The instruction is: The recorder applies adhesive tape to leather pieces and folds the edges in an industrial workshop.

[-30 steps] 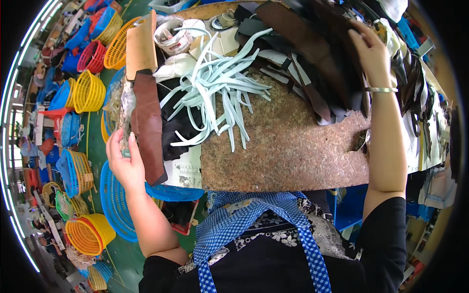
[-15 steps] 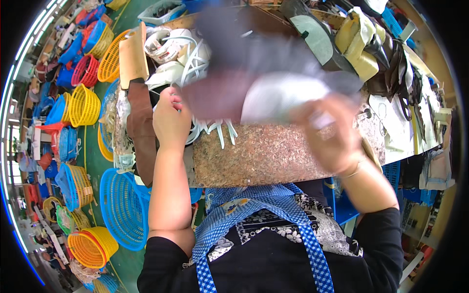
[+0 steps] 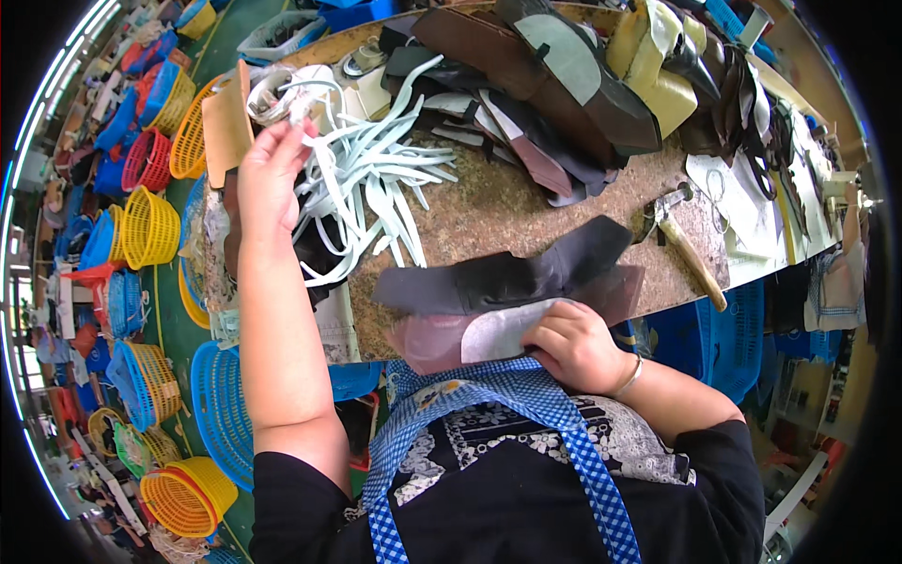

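Note:
My right hand [image 3: 576, 347] grips the near edge of a dark leather piece [image 3: 512, 277], its fingers curled over it. The piece lies at the bench's front edge; its near flap is maroon, with a pale grey patch [image 3: 503, 331] beside my fingers. My left hand [image 3: 271, 174] is raised at the far left of the bench, thumb and fingers pinched together on a pale mint strip. A tangled heap of such strips [image 3: 376, 188] spreads to the right of that hand.
A wooden-handled hammer [image 3: 692, 258] lies on the speckled bench top [image 3: 526, 211] at right. Dark and brown leather pieces [image 3: 507, 56] are piled at the back, beside yellow ones [image 3: 648, 61]. Blue baskets [image 3: 218, 399] and yellow baskets [image 3: 150, 227] stand on the floor at left.
The dark leather piece, blurred in motion above the bench before, now rests at the front edge with my right hand lower. My left hand has moved left and farther away, onto the strips.

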